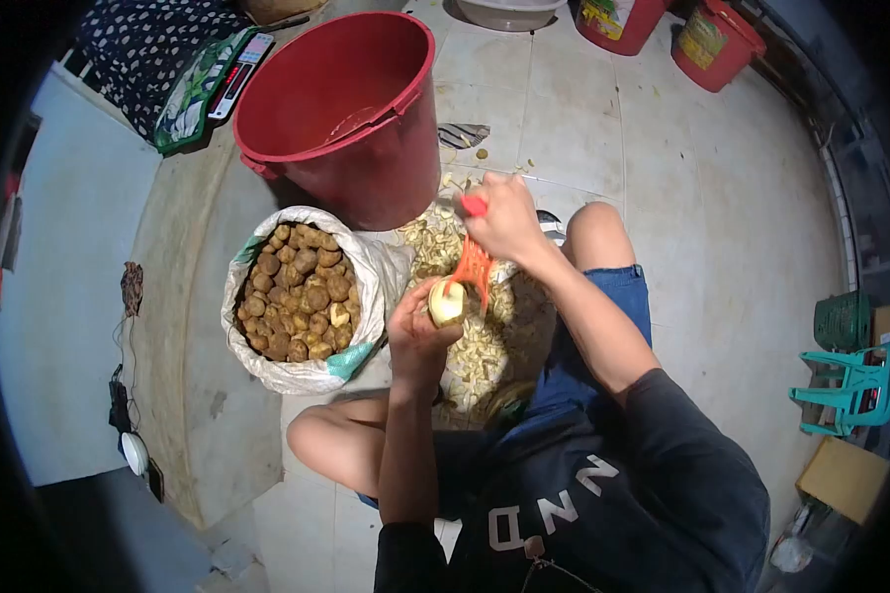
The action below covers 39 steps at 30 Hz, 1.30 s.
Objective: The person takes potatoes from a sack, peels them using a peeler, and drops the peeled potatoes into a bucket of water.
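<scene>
In my left hand (420, 321) is a potato (448, 304), its pale flesh bare over much of the surface, with brown skin near the lower edge. My right hand (504, 222) is closed around an orange-red peeler (473, 262), whose lower end is at the potato. Motion blurs the peeler, so its blade does not show clearly. Pale peelings (477, 366) lie in a heap on the floor below both hands and between my legs. Left of my left hand stands a white woven sack (368, 296) full of brown unpeeled potatoes (302, 292).
A large red tub (391, 168) stands beyond the sack. Two smaller red buckets (717, 44) and a whitish basin (509, 12) are at the far side. A digital scale (239, 77) sits at the upper left. A turquoise stool (850, 390) is at the right.
</scene>
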Motion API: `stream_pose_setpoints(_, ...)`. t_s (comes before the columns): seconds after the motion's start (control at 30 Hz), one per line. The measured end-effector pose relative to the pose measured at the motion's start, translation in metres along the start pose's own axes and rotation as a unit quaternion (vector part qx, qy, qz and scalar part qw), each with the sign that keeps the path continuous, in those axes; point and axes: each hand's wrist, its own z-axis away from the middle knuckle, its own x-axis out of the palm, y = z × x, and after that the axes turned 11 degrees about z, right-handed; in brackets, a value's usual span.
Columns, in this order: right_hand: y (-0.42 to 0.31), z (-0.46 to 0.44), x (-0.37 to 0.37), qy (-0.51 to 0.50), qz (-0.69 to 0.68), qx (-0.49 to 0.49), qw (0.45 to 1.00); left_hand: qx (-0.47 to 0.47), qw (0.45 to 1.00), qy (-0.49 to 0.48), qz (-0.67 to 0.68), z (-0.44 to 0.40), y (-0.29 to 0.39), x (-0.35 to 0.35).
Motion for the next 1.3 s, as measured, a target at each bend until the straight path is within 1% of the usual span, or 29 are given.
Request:
stream_pose_setpoints(0.07, 0.022, -0.004, 0.017, -0.015, 0.065, 0.053, 0.996, -0.037, 0.999, 0.028, -0.005, 0.002, 0.002, 0.000)
stream_pose_setpoints(0.1, 0.017, -0.006, 0.013, -0.011, 0.066, 0.052, 0.996, -0.035, 0.999, 0.025, -0.005, 0.000, 0.003, 0.002)
stream_pose_setpoints(0.17, 0.004, -0.001, 0.009, -0.066, -0.115, 0.113, 0.985, -0.025, 0.998, 0.054, 0.007, -0.001, 0.005, 0.005)
stream_pose_setpoints(0.2, -0.005, 0.000, 0.001, 0.005, -0.052, 0.022, 0.998, -0.018, 0.998, 0.015, 0.050, -0.003, 0.005, 0.002)
stream_pose_setpoints(0.23, 0.003, -0.004, 0.003, 0.005, -0.052, 0.023, 0.998, -0.018, 0.998, 0.016, 0.050, -0.004, 0.006, 0.000)
stream_pose_setpoints(0.3, 0.018, -0.007, 0.002, 0.041, 0.009, 0.008, 0.999, -0.011, 0.989, 0.058, -0.132, 0.001, 0.007, -0.006)
stream_pose_setpoints(0.33, 0.017, -0.009, -0.005, -0.088, -0.094, 0.178, 0.976, -0.012, 0.999, 0.022, 0.042, 0.001, 0.005, -0.003)
stream_pose_setpoints(0.37, 0.012, -0.008, -0.006, -0.084, -0.093, 0.176, 0.976, -0.010, 0.999, 0.018, 0.043, -0.002, 0.004, -0.001)
stream_pose_setpoints(0.43, -0.006, 0.001, -0.004, -0.041, -0.214, 0.155, 0.964, 0.004, 0.997, 0.041, 0.068, -0.003, 0.003, 0.002)
stream_pose_setpoints(0.47, -0.011, 0.005, -0.008, -0.022, -0.096, 0.032, 0.995, -0.001, 0.999, 0.028, 0.047, -0.004, 0.005, 0.002)
stream_pose_setpoints(0.5, -0.009, 0.005, -0.005, -0.024, -0.096, 0.034, 0.994, -0.004, 0.999, 0.029, 0.046, -0.004, 0.006, 0.004)
stream_pose_setpoints(0.57, 0.001, 0.001, 0.004, -0.003, 0.053, -0.007, 0.999, -0.009, 0.999, 0.028, -0.041, 0.000, 0.006, 0.006)
stream_pose_setpoints(0.6, 0.006, -0.006, 0.006, -0.018, 0.083, 0.038, 0.996, -0.015, 0.999, 0.035, -0.008, 0.000, 0.004, 0.000)
stream_pose_setpoints(0.63, 0.009, -0.007, 0.008, -0.014, 0.084, 0.035, 0.996, -0.012, 0.999, 0.032, -0.009, -0.001, 0.003, -0.004)
stream_pose_setpoints(0.7, 0.007, -0.001, 0.011, -0.072, -0.153, 0.129, 0.977, -0.013, 1.000, 0.011, 0.018, -0.002, 0.001, -0.011)
stream_pose_setpoints(0.73, -0.007, 0.002, 0.003, -0.048, -0.111, 0.047, 0.992, -0.013, 1.000, 0.013, 0.019, -0.002, 0.000, -0.009)
stream_pose_setpoints(0.77, -0.009, 0.000, 0.000, -0.049, -0.111, 0.048, 0.991, 0.008, 1.000, -0.001, 0.008, -0.003, -0.001, -0.005)
stream_pose_setpoints(0.83, -0.010, 0.002, -0.003, 0.013, 0.022, -0.005, 1.000, 0.024, 1.000, -0.014, -0.005, 0.000, -0.003, -0.005)
stream_pose_setpoints(0.87, 0.014, -0.005, 0.011, -0.024, 0.094, 0.027, 0.995, -0.008, 1.000, 0.019, -0.010, 0.000, -0.004, -0.009)
stream_pose_setpoints(0.9, 0.013, -0.008, 0.007, -0.019, 0.095, 0.026, 0.995, -0.038, 0.998, 0.050, -0.015, -0.004, -0.003, -0.009)
stream_pose_setpoints(0.97, 0.009, -0.004, 0.005, -0.098, -0.123, 0.156, 0.975, -0.021, 0.999, 0.031, -0.024, -0.007, -0.005, -0.009)
stream_pose_setpoints(1.0, -0.005, 0.002, 0.006, 0.021, -0.122, 0.023, 0.992, -0.002, 0.999, 0.018, -0.032, -0.006, -0.005, -0.007)
stream_pose_setpoints(1.03, -0.005, 0.001, 0.008, 0.019, -0.122, 0.022, 0.992, 0.018, 0.999, 0.003, -0.041, -0.006, -0.002, -0.003)
stream_pose_setpoints(1.07, -0.005, 0.000, 0.009, 0.033, -0.068, -0.005, 0.997, -0.021, 0.997, 0.006, -0.080, -0.002, 0.003, 0.000)
stream_pose_setpoints(1.1, -0.006, 0.004, 0.010, 0.047, -0.014, -0.029, 0.998, -0.024, 0.996, 0.008, -0.081, 0.002, 0.000, -0.003)
stream_pose_setpoints(1.17, -0.006, -0.002, 0.007, 0.028, -0.048, -0.012, 0.998, -0.031, 0.995, 0.028, 0.094, -0.001, -0.004, -0.007)
stream_pose_setpoints(1.23, -0.010, 0.000, 0.003, -0.029, -0.113, 0.034, 0.993, -0.020, 0.995, 0.021, 0.096, -0.002, -0.004, -0.005)
stream_pose_setpoints(1.27, -0.014, 0.005, 0.002, -0.028, -0.109, -0.019, 0.993, -0.017, 0.999, 0.020, 0.042, -0.002, -0.004, -0.003)
stream_pose_setpoints(1.3, -0.008, 0.002, 0.003, -0.028, -0.108, -0.019, 0.994, -0.014, 1.000, 0.018, -0.011, -0.002, -0.005, -0.003)
